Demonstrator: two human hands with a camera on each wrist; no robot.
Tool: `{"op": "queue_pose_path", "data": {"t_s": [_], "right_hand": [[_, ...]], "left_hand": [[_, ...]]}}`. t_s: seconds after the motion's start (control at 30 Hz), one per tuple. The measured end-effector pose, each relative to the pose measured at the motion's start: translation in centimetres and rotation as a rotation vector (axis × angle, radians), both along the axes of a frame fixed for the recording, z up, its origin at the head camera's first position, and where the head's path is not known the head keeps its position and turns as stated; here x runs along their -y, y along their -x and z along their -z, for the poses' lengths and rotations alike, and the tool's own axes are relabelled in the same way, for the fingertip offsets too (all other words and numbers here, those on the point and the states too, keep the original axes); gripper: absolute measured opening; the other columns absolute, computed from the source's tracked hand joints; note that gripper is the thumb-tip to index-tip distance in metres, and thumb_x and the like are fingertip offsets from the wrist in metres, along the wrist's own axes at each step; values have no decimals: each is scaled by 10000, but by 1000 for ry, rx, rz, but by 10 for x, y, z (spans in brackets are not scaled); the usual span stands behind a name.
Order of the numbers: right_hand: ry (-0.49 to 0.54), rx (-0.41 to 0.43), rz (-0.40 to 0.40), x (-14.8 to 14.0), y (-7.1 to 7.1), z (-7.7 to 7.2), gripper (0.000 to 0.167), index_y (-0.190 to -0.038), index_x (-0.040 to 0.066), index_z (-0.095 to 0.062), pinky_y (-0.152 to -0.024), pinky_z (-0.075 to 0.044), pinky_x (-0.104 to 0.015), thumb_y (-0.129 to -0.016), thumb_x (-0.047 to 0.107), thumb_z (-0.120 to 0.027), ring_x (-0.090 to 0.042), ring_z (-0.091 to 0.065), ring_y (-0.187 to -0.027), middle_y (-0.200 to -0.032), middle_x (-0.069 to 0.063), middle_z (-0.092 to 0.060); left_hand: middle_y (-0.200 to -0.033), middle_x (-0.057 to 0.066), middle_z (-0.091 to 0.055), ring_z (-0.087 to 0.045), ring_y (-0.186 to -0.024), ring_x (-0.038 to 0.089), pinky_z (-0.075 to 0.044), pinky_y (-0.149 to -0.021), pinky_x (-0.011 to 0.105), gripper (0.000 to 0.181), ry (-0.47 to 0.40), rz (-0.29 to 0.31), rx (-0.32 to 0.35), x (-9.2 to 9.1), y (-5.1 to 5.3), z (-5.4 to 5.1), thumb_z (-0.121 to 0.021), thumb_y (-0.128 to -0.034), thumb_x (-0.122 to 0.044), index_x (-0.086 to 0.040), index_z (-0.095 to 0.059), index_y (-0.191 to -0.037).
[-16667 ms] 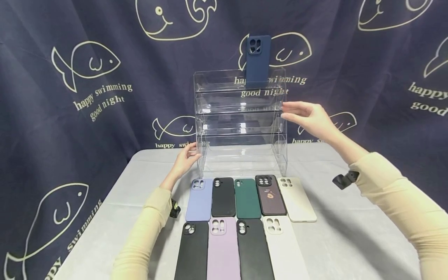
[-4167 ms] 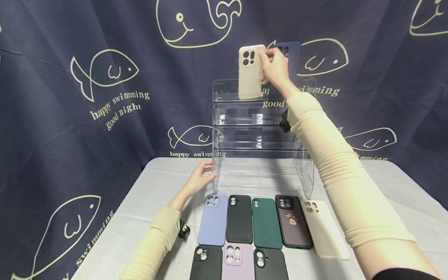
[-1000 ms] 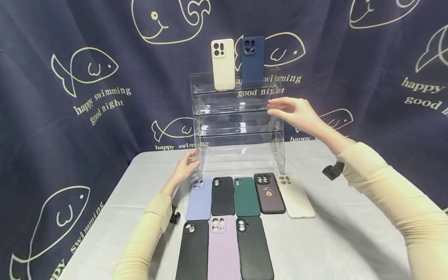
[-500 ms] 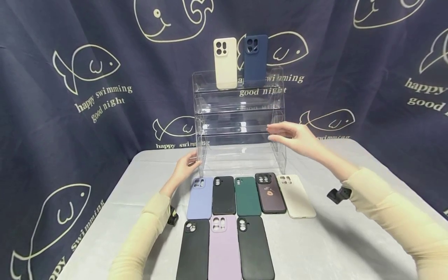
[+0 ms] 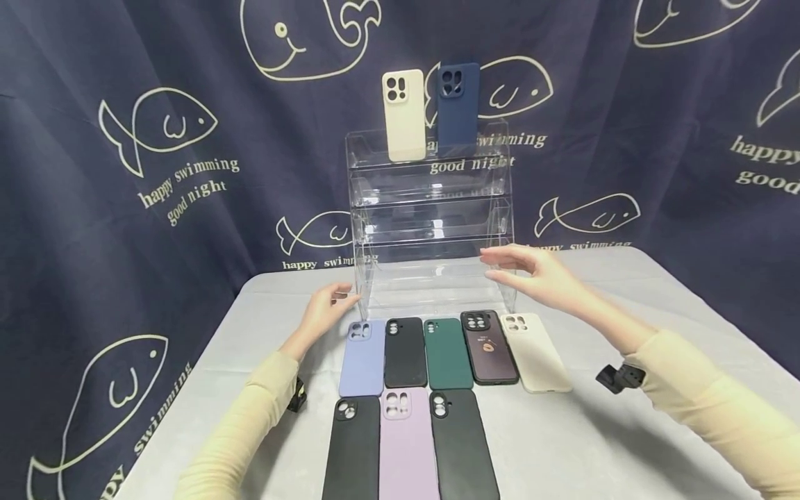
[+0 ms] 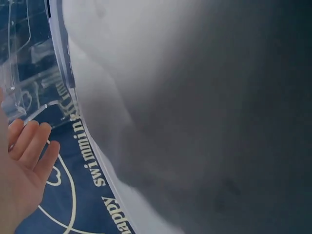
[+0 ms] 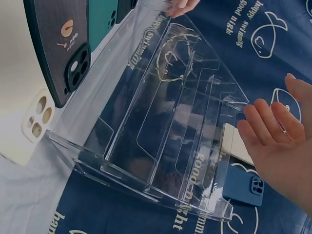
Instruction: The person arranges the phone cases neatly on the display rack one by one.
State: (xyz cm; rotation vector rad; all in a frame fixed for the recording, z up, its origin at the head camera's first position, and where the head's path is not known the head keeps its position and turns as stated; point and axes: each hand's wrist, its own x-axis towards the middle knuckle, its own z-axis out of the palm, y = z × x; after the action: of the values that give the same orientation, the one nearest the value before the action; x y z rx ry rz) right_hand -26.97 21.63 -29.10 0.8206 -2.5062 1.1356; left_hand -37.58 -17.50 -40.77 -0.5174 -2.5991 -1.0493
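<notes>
Fingers of the right hand [image 5: 539,274] bend loosely, thumb apart, before the lower right side of the clear rack [image 5: 431,241] near the far edge of the desk [image 5: 600,444]; those of the left hand [image 5: 323,307] curve loosely beside its left side, contact unclear. One white case [image 5: 405,125] and one blue case [image 5: 459,114] stand on its top tier; five cases [image 5: 448,357] and three cases [image 5: 409,448] lie nearer.

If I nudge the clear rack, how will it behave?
The clear rack probably shifts as one stiff piece, looking like thin, straight-edged plastic. It may be light for its size, being mostly open. The white case and blue case standing on top might tip.
</notes>
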Motion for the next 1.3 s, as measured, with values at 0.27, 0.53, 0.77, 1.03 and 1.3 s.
{"op": "queue_pose_path", "data": {"t_s": [0.27, 0.53, 0.77, 1.03, 1.3], "right_hand": [[20, -14, -40, 0, -4, 8, 367, -1251, 78, -583, -919, -501, -159, -893, 135, -638, -83, -623, -1068, -1209, -109, -642], [32, 22, -34, 3, -13, 18, 345, -1236, 64, -594, -903, -490, -124, -897, 116, -627, -288, -612, -1085, -1196, -120, -648], [-14, 57, -19, 5, -22, 38, 346, -1237, 61, -592, -940, -519, -357, -906, 156, -620, -282, -616, -1097, -1188, -92, -657], [13, 131, -73, 12, -32, 68, 360, -1225, 54, -600, -882, -551, -282, -888, 170, -645, -223, -644, -1055, -1174, -107, -662], [2, 171, -145, 21, -41, 94, 404, -1223, 37, -601, -882, -551, -348, -866, 211, -676, -274, -646, -1025, -1144, -138, -668]], "left_hand": [[-1207, 137, -631, -585, -1125, 314, -470, -996, 459, 490, 199, -43, -132, -3, -2, 3, -574, -907, -435, -61, -585, -1224], [-1203, 208, -609, -594, -1103, 339, -485, -993, 434, 420, -58, 22, -71, -15, 3, -2, -599, -920, -241, 31, -536, -1235], [-1172, 251, -607, -616, -1054, 369, -534, -930, 396, 376, -285, 51, -11, -17, 5, 0, -624, -895, -107, 72, -537, -1213], [-1191, 238, -606, -631, -1022, 371, -552, -899, 370, 369, -313, 40, 21, -18, 5, 4, -634, -888, -109, 63, -552, -1204], [-1192, 247, -602, -630, -1016, 381, -565, -869, 338, 394, -327, 37, 58, -19, 2, 10, -650, -872, -93, 64, -543, -1218]]}}
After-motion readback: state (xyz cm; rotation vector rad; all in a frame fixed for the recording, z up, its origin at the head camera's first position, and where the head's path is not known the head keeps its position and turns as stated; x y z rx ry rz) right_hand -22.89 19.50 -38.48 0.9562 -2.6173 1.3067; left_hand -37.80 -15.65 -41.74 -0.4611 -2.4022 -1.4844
